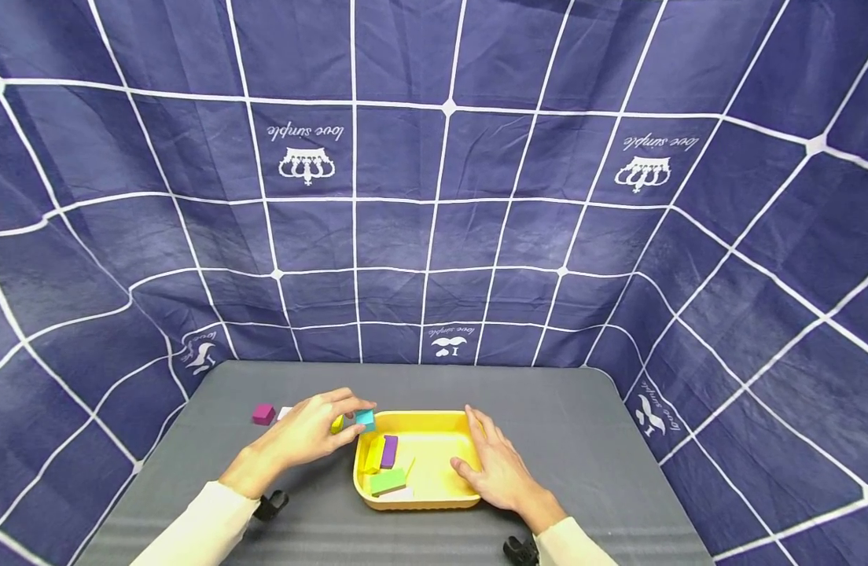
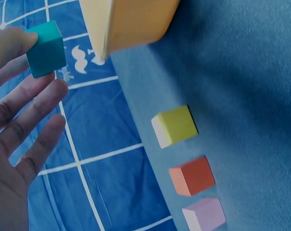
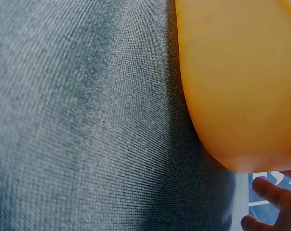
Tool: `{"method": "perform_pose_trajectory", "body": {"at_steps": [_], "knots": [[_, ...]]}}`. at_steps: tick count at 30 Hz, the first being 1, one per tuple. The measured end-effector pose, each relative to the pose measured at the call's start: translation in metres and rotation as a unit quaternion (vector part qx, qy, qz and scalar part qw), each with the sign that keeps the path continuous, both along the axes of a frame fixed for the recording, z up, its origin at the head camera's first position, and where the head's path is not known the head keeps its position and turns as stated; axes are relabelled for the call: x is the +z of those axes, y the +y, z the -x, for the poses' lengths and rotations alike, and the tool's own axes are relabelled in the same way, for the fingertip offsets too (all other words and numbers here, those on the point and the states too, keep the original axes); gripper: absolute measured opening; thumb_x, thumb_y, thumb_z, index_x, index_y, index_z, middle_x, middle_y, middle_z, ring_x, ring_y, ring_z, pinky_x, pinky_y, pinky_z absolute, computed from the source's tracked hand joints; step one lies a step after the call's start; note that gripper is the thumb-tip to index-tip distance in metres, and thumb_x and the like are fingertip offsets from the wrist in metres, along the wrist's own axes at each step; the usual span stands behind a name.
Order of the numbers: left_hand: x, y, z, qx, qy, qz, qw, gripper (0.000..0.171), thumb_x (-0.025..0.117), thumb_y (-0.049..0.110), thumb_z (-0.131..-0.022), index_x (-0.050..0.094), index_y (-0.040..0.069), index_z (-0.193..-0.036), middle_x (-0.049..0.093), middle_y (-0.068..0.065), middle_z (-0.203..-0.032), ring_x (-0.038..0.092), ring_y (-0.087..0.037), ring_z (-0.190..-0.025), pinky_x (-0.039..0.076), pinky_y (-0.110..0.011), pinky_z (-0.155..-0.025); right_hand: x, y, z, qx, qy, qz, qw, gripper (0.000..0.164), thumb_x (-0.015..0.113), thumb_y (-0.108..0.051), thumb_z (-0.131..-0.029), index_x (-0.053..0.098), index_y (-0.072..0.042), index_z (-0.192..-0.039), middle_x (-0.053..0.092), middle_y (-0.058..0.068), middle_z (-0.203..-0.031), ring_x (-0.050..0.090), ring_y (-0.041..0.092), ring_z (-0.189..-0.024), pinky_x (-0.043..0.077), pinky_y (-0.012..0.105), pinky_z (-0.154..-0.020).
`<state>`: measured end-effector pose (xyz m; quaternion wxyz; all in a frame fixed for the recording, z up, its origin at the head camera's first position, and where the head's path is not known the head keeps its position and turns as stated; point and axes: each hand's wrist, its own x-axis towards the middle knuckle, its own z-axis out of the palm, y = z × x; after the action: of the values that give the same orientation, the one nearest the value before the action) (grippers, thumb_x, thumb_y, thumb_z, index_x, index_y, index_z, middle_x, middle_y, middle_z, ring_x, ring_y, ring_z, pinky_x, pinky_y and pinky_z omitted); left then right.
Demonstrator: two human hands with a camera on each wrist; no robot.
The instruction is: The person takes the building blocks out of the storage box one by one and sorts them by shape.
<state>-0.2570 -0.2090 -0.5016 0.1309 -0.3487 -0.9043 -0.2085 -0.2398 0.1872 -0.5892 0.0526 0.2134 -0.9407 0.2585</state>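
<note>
We saw the blue block (image 1: 365,420) at the far left corner of the yellow tray (image 1: 434,503), pinched between the thumb and fingers of the left hand (image 1: 303,431). The right hand (image 1: 501,469) lay along the tray's right side, fingers extended and grasping nothing else, its thumb reaching over the rim. In the tray's left half we found a yellow block (image 1: 373,456) beside a purple block (image 1: 389,452), and nearer the tray's front wall a green block (image 1: 388,482) with a white block (image 1: 399,494) partly hidden behind it. Left of the tray, on the grey table (image 1: 561,440), we made out a second yellow block (image 2: 177,126), a red block (image 2: 193,176) and a pink block (image 2: 205,214) in a row; a maroon block (image 1: 263,414) sat well apart from the tray. Behind the tray we saw a blue cloth (image 1: 399,157) with white lines.
</note>
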Motion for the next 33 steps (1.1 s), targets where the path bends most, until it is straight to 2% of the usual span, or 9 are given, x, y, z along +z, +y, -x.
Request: {"method": "perform_pose_trajectory", "body": {"at_steps": [3, 6, 10, 13, 17, 21, 26, 28, 33], "knots": [[0.0, -0.007, 0.0, 0.009, 0.011, -0.002, 0.9999, 0.041, 0.091, 0.026, -0.104, 0.082, 0.028, -0.144, 0.078, 0.013, -0.117, 0.071, -0.006, -0.09, 0.064, -0.027, -0.078, 0.001, -0.001, 0.0, 0.0, -0.003, 0.001, 1.0, 0.098, 0.07, -0.055, -0.109, 0.03, -0.006, -0.184, 0.045, 0.017, -0.181, 0.058, 0.044, -0.156, 0.052, 0.072, -0.123], [-0.001, -0.014, 0.001, 0.015, 0.025, -0.001, 0.9996, 0.041, 0.093, 0.025, -0.102, 0.083, 0.027, -0.143, 0.078, 0.012, -0.117, 0.068, 0.0, -0.091, 0.066, -0.028, -0.081, 0.002, -0.001, 0.0, -0.004, -0.001, 0.001, 1.0, 0.097, 0.071, -0.054, -0.109, 0.031, -0.006, -0.184, 0.046, 0.018, -0.181, 0.058, 0.044, -0.156, 0.052, 0.072, -0.123], [-0.002, -0.024, 0.002, 0.026, 0.026, -0.013, 0.9993, 0.042, 0.094, 0.021, -0.1, 0.084, 0.025, -0.141, 0.076, 0.011, -0.115, 0.061, 0.007, -0.084, 0.06, -0.023, -0.074, 0.001, -0.002, 0.0, -0.008, 0.001, -0.003, 1.0, 0.097, 0.071, -0.054, -0.109, 0.031, -0.006, -0.184, 0.045, 0.017, -0.181, 0.058, 0.043, -0.157, 0.052, 0.071, -0.123], [-0.004, -0.033, 0.001, 0.031, 0.031, -0.027, 0.9987, 0.043, 0.094, 0.016, -0.099, 0.084, 0.024, -0.14, 0.075, 0.01, -0.113, 0.061, 0.008, -0.084, 0.06, -0.022, -0.072, 0.0, -0.001, 0.0, -0.009, 0.001, -0.003, 1.0, 0.098, 0.071, -0.054, -0.109, 0.03, -0.007, -0.184, 0.045, 0.017, -0.181, 0.057, 0.043, -0.157, 0.052, 0.071, -0.124], [-0.007, -0.046, 0.002, 0.038, 0.059, -0.036, 0.9969, 0.044, 0.094, 0.013, -0.098, 0.084, 0.022, -0.14, 0.076, 0.01, -0.113, 0.064, 0.006, -0.09, 0.063, -0.027, -0.077, 0.0, -0.001, 0.001, -0.006, 0.001, 0.0, 1.0, 0.098, 0.071, -0.053, -0.108, 0.031, -0.006, -0.184, 0.046, 0.017, -0.181, 0.058, 0.043, -0.157, 0.053, 0.072, -0.122], [-0.009, -0.059, 0.004, 0.048, 0.077, -0.045, 0.9948, 0.046, 0.096, 0.01, -0.095, 0.084, 0.021, -0.138, 0.078, 0.008, -0.112, 0.066, 0.002, -0.087, 0.06, -0.024, -0.075, -0.001, -0.001, 0.001, -0.005, 0.002, -0.001, 1.0, 0.098, 0.072, -0.052, -0.108, 0.031, -0.006, -0.184, 0.045, 0.017, -0.181, 0.058, 0.042, -0.157, 0.053, 0.072, -0.122], [-0.012, -0.076, 0.005, 0.063, 0.091, -0.052, 0.9925, 0.048, 0.097, 0.005, -0.092, 0.085, 0.017, -0.137, 0.079, 0.007, -0.114, 0.079, -0.011, -0.093, 0.066, -0.027, -0.086, -0.002, -0.001, 0.002, -0.006, -0.005, 0.001, 1.0, 0.097, 0.072, -0.053, -0.108, 0.03, -0.008, -0.184, 0.045, 0.015, -0.182, 0.057, 0.042, -0.157, 0.053, 0.071, -0.122], [-0.013, -0.082, 0.005, 0.071, 0.094, -0.053, 0.9916, 0.048, 0.097, 0.004, -0.092, 0.085, 0.017, -0.137, 0.079, 0.007, -0.115, 0.078, -0.011, -0.092, 0.065, -0.026, -0.087, -0.002, -0.001, 0.002, -0.006, -0.003, 0.001, 1.0, 0.097, 0.072, -0.053, -0.108, 0.031, -0.008, -0.184, 0.045, 0.015, -0.181, 0.058, 0.042, -0.156, 0.053, 0.071, -0.121], [-0.019, -0.097, 0.006, 0.075, 0.083, -0.073, 0.9911, 0.047, 0.095, -0.002, -0.092, 0.084, 0.013, -0.135, 0.078, 0.004, -0.112, 0.071, -0.001, -0.083, 0.056, -0.015, -0.077, -0.002, -0.001, 0.002, -0.007, -0.002, 0.001, 1.0, 0.098, 0.072, -0.055, -0.108, 0.032, -0.008, -0.184, 0.046, 0.015, -0.181, 0.059, 0.042, -0.155, 0.054, 0.072, -0.12]]}}
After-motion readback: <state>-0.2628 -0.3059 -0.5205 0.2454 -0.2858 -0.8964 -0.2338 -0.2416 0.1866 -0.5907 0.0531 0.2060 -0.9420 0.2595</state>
